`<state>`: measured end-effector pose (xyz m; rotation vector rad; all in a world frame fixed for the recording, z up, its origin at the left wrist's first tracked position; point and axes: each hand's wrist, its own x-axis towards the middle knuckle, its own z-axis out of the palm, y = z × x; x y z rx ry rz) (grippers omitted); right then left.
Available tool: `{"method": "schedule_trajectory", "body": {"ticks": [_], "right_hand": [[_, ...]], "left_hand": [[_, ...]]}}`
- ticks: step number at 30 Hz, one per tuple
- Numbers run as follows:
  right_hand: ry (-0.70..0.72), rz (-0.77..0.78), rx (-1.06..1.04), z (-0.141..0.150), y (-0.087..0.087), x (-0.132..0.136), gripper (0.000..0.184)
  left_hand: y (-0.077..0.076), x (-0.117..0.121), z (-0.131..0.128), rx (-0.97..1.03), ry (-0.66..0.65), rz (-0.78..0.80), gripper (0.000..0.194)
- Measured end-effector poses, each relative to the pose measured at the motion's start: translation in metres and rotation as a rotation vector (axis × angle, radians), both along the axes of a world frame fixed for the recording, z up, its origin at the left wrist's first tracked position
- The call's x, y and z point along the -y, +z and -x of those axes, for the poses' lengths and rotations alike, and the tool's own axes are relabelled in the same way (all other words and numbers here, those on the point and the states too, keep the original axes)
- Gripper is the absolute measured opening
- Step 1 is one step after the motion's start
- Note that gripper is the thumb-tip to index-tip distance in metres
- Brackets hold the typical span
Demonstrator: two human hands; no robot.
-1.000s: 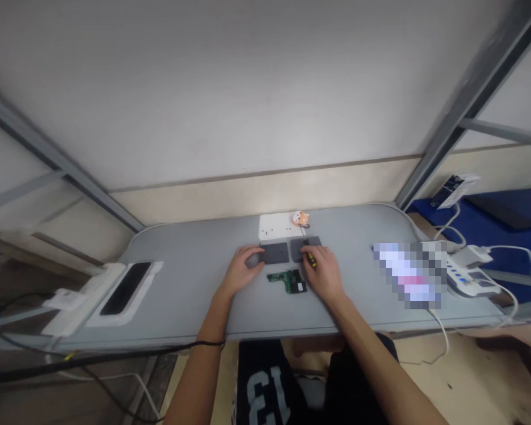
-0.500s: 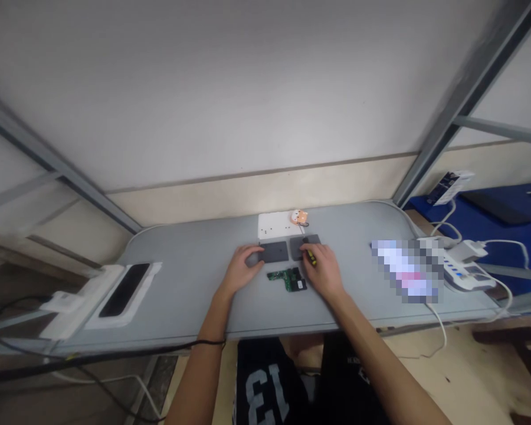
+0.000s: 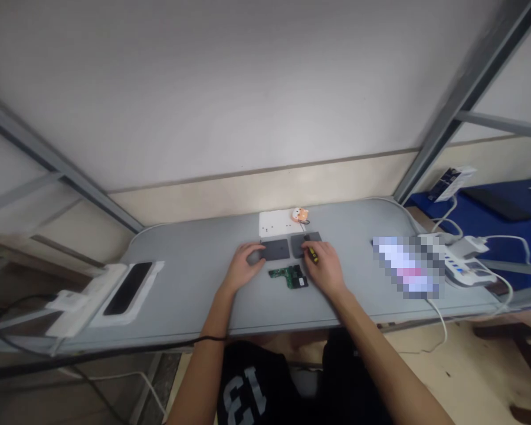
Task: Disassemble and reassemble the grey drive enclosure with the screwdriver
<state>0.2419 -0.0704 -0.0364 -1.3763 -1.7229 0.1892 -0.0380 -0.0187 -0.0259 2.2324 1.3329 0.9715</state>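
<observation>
A dark grey panel (image 3: 278, 249) lies mid-bench (image 3: 190, 265), the left hand (image 3: 244, 267) curled around its left end; its tiny mark is illegible. The right hand (image 3: 325, 268) grips a yellow-and-black screwdriver (image 3: 312, 254), tip unclear, over a partly hidden second panel (image 3: 298, 244). Nearer the body, a green circuit board (image 3: 289, 277) bears an unreadable white label (image 3: 302, 281). Pixelation masks a screen (image 3: 407, 265); black clothing (image 3: 248, 383) reads "13".
</observation>
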Motion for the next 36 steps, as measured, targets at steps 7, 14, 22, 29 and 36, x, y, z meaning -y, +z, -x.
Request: {"method": "schedule_trajectory", "body": {"ticks": [7,14,22,29,36], "right_hand": [[-0.011,0.001,0.005,0.0,0.0,0.0,0.021],[-0.013,0.0,0.006,0.0,0.0,0.0,0.021],[0.037,-0.086,-0.081,0.004,0.018,0.016,0.015],[0.256,-0.043,0.095,0.011,0.015,0.036,0.027],[0.358,0.044,0.165,0.014,0.014,0.038,0.029]], "left_hand": [[0.0,0.0,0.0,-0.002,0.008,0.011,0.031],[0.0,-0.002,0.0,-0.001,0.014,0.015,0.032],[0.0,0.0,0.001,0.025,0.03,0.031,0.042],[0.001,0.002,0.001,0.068,0.033,0.081,0.055],[0.0,0.004,0.0,0.085,0.027,0.077,0.053]]}}
